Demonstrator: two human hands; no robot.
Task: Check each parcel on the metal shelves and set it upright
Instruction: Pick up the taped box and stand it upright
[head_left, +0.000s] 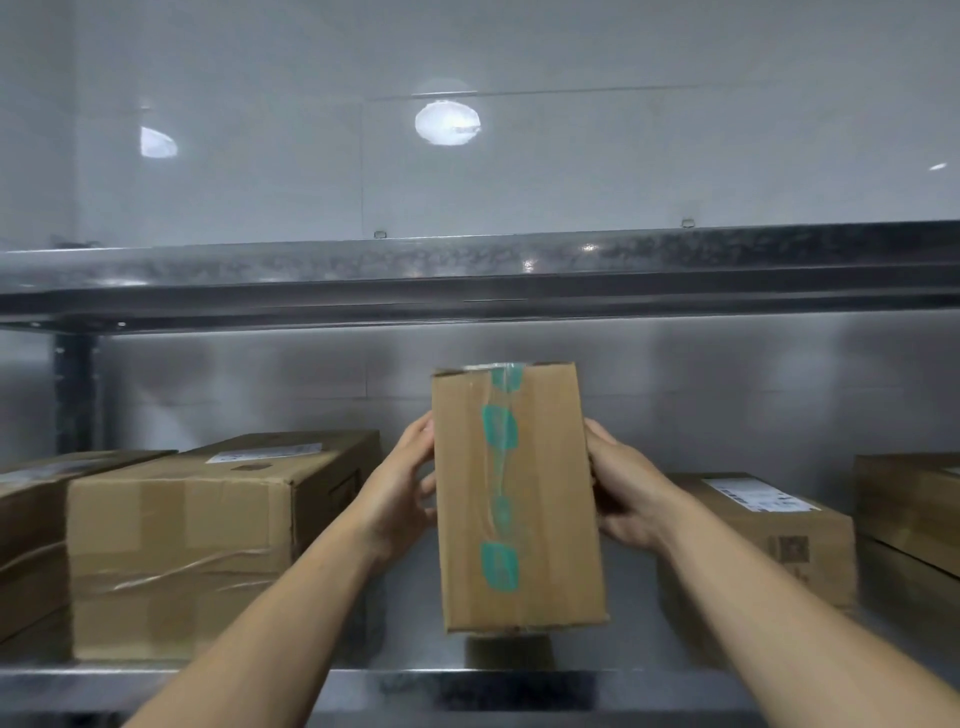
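A tall narrow cardboard parcel (519, 499), sealed with clear tape printed with teal marks, stands on end just above the metal shelf (467, 686). My left hand (400, 493) holds its left side and my right hand (628, 493) holds its right side, fingers wrapped towards the back. The parcel's lower edge hangs slightly over the shelf surface, casting a shadow beneath.
A large taped box (182, 561) lies to the left, with another box (31, 540) at the far left. On the right sit a labelled box (769, 535) and a darker box (914, 519). An upper shelf beam (467, 280) runs overhead.
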